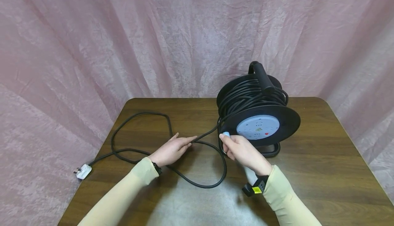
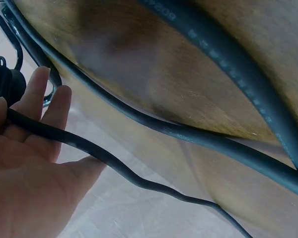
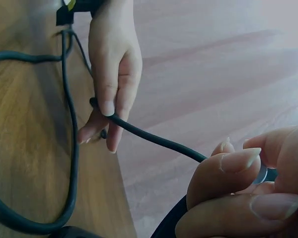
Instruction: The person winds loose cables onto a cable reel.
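Observation:
A black cable reel (image 1: 258, 113) stands on its frame at the right of the table, with a pale blue socket panel on its front disc. At the disc's left edge my right hand (image 1: 241, 150) grips a small light-blue knob (image 1: 226, 134), mostly covered by the fingers. To the left, my left hand (image 1: 173, 149) holds the black cable (image 2: 120, 168) between its fingers, which are nearly straight. In the left wrist view the cable crosses those fingers, lifted off the table. From that hand it runs up to the coils on the reel.
Loose loops of the cable (image 1: 113, 140) lie across the left and middle of the wooden table (image 1: 323, 171). They lead to a white plug (image 1: 83, 171) at the table's left edge. Pink curtains (image 1: 184, 41) hang behind the table and at both sides.

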{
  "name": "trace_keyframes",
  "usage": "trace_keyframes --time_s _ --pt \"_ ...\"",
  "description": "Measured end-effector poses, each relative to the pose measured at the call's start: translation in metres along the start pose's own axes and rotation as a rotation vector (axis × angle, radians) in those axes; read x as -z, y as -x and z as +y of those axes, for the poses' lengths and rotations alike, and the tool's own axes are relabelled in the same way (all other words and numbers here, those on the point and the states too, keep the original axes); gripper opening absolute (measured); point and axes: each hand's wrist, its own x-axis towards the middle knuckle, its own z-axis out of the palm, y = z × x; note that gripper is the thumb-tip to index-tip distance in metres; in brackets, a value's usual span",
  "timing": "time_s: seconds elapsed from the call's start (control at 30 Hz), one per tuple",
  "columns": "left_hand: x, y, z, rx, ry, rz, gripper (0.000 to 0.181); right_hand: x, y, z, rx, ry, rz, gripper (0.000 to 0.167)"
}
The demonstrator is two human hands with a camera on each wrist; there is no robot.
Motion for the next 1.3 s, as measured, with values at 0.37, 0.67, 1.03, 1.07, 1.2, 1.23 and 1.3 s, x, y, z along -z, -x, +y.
trace_keyframes --time_s 0.37,0.67,1.03,1.07,1.2,1.23,1.3 --pt "0.0 0.003 -0.004 -0.002 0.033 0.058 0.039 0.0 0.0 -0.006 0.037 -0.01 0.001 0.059" --pt "0.003 0.002 -0.004 0.011 0.071 0.074 0.036 0.004 0.003 -0.014 0.057 -0.052 0.006 0.057" --pt "0.003 0.001 -0.01 -0.013 0.04 0.116 0.038 0.011 0.004 -0.019 0.076 -0.11 -0.007 0.061" --pt "0.003 0.002 -0.01 -0.014 0.046 0.115 0.039 0.012 0.004 -0.02 0.077 -0.108 -0.003 0.061" --pt "0.005 0.002 -0.008 -0.015 0.063 0.127 0.039 0.015 0.007 -0.023 0.077 -0.111 0.017 0.06" --pt "0.006 0.002 -0.008 -0.012 0.063 0.134 0.039 0.015 0.007 -0.024 0.075 -0.108 0.024 0.059" --pt "0.007 0.002 -0.007 0.007 0.055 0.15 0.036 0.017 0.008 -0.026 0.074 -0.107 0.035 0.057"
